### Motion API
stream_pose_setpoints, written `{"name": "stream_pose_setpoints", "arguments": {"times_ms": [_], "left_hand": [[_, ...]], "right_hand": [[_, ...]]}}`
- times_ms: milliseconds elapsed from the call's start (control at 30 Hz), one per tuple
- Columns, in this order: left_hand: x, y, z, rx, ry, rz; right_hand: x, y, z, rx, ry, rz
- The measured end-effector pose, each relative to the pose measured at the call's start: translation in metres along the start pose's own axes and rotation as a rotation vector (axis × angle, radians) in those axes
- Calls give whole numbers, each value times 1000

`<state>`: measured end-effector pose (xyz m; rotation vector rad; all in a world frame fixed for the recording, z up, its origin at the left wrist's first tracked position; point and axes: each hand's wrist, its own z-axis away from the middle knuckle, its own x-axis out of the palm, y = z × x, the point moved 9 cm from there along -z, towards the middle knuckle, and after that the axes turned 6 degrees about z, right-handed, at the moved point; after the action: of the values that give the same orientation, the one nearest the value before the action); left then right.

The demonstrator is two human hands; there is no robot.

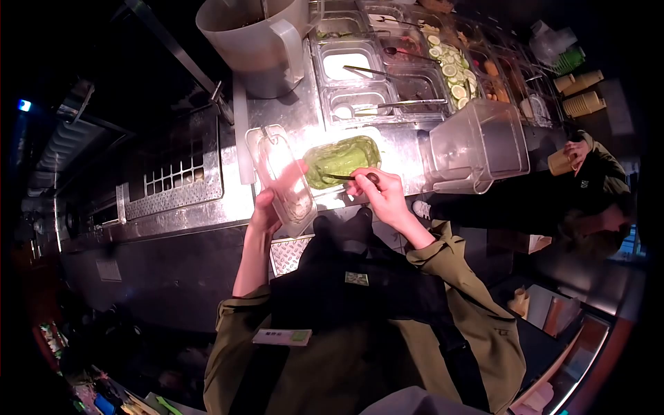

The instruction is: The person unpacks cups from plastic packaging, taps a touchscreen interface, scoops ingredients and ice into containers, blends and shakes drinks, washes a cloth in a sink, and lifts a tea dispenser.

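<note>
My left hand (266, 209) is closed round the lower side of a clear plastic lid or shallow container (282, 173), which is tilted. Pinched in my right hand (379, 194) is the dark handle of a spoon or similar utensil (339, 177). The utensil's far end reaches into a tub of green paste (349, 158) on the metal counter's front edge. The tub stands between my two hands. Its left rim is close to the clear piece in my left hand.
A large jug (266, 52) stands behind on the left. Ingredient tubs with utensils fill the back, including sliced cucumber or lime (453, 72). An upright clear container (477, 149) is on the right. Beyond it, another person's hand (575, 153) holds a cup (560, 162).
</note>
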<state>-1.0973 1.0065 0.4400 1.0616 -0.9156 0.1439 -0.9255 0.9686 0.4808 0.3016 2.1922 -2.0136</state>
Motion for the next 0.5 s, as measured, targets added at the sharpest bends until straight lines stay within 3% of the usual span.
{"name": "stream_pose_setpoints", "arguments": {"times_ms": [100, 333, 500], "left_hand": [[-1, 3, 0, 16, -10, -9], [1, 22, 1, 175, 11, 97], [2, 15, -10, 132, -40, 188]], "right_hand": [[-14, 16, 5, 158, 76, -329], [-57, 81, 50, 426, 466, -710], [-65, 73, 65, 389, 600, -883]]}}
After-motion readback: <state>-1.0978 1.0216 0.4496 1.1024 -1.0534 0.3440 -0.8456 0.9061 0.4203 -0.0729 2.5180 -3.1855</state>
